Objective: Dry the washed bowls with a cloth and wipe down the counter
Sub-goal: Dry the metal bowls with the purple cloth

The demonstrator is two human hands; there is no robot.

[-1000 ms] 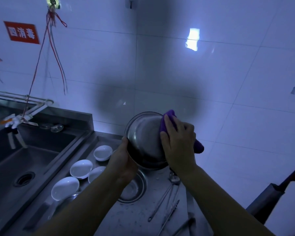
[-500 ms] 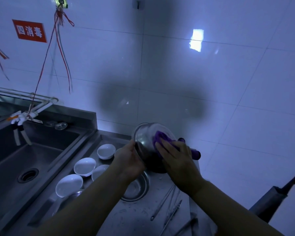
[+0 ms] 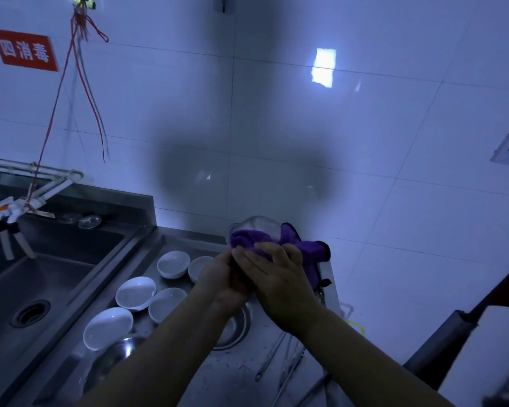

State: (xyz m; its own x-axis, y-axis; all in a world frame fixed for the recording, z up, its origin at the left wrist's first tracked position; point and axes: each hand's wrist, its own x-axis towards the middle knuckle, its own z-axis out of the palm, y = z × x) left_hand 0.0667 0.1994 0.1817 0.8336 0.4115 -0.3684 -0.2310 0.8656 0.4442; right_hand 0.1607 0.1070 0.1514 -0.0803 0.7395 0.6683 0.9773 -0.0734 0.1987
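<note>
A steel bowl point(image 3: 257, 226) is held above the counter, tipped away from me so only its upper rim shows. A purple cloth point(image 3: 303, 249) is bunched over and inside it. My right hand point(image 3: 276, 271) presses the cloth against the bowl with its fingers spread over the fabric. My left hand point(image 3: 225, 279) grips the bowl from the left side, partly hidden behind my right hand. Several white bowls point(image 3: 135, 293) lie on the steel counter point(image 3: 188, 374) to the left of my arms.
A deep steel sink point(image 3: 33, 289) with a drain lies at the left, a tap point(image 3: 11, 212) above it. Two more steel bowls point(image 3: 112, 359) sit on the counter under my forearms. Metal utensils point(image 3: 279, 365) lie to the right. White tiled wall behind.
The bowl has come lower and tipped away from me. My right hand has slid the cloth from the bowl's right edge across it to the left, close against my left hand.
</note>
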